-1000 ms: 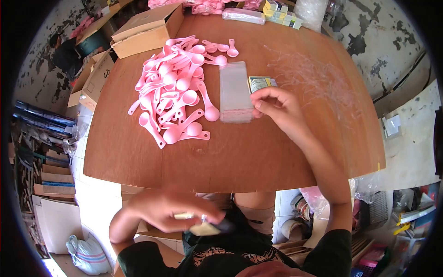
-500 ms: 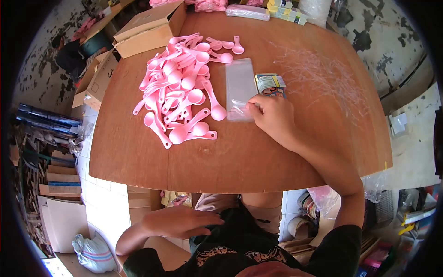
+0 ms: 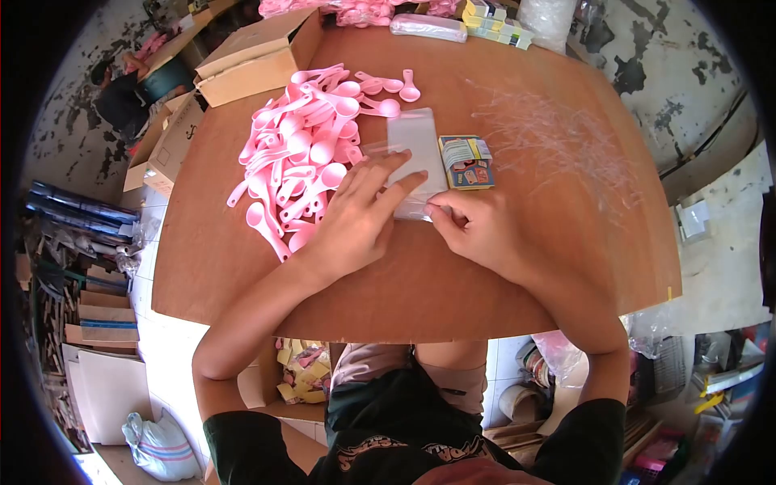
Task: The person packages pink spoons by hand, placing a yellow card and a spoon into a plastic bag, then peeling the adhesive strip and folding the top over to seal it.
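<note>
A stack of clear plastic bags lies on the brown table, partly covered by my hands. My right hand is closed, thumb and forefinger pinching the near right edge of a bag. Over the left side of the stack reaches my left hand, its fingers spread; a strip of clear film shows just beyond its fingertips. To the left, pink measuring spoons are heaped, a few of them hidden by my left hand. Just right of the bags sits a stack of small printed cards with a pale band across it.
Thin clear plastic strips are scattered on the right of the table. An open cardboard box stands at the back left, wrapped packs along the back edge. Another person is at the far left. Below the table is a box of yellowish pieces.
My left hand has risen from my lap to the bag stack, fingers spread. My right hand has shifted slightly down and left, uncovering the cards. The whole view has moved slightly.
</note>
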Tool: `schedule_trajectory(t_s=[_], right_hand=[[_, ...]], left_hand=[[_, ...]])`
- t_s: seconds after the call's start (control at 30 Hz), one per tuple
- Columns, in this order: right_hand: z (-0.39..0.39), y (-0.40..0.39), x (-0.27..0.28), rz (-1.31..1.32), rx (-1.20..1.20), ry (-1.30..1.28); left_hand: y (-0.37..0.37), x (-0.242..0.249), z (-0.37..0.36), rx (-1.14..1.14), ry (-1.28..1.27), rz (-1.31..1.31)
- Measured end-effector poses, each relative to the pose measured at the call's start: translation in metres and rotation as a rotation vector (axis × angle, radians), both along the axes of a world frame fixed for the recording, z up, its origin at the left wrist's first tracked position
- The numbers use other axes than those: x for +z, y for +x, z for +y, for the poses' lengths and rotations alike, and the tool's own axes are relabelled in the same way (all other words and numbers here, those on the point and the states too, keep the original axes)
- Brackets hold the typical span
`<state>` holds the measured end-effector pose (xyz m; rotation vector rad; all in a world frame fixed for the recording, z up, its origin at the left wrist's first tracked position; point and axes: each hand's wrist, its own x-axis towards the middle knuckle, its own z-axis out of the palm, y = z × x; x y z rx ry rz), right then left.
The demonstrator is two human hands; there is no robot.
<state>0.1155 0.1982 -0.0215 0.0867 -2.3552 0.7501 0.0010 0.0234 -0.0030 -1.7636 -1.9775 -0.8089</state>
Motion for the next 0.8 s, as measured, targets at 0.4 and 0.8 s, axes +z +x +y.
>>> schedule_trajectory(t_s=[0.4, 0.8], right_hand=[[-0.004, 0.002, 0.004, -0.061, 0.237, -0.061], [0.069, -0.004, 0.028, -0.305, -0.007, 0.284]], left_hand=[[-0.010, -0.017, -0.003, -0.063, 0.043, -0.124], [-0.015, -0.015, -0.016, -0.290, 0.104, -1.256]])
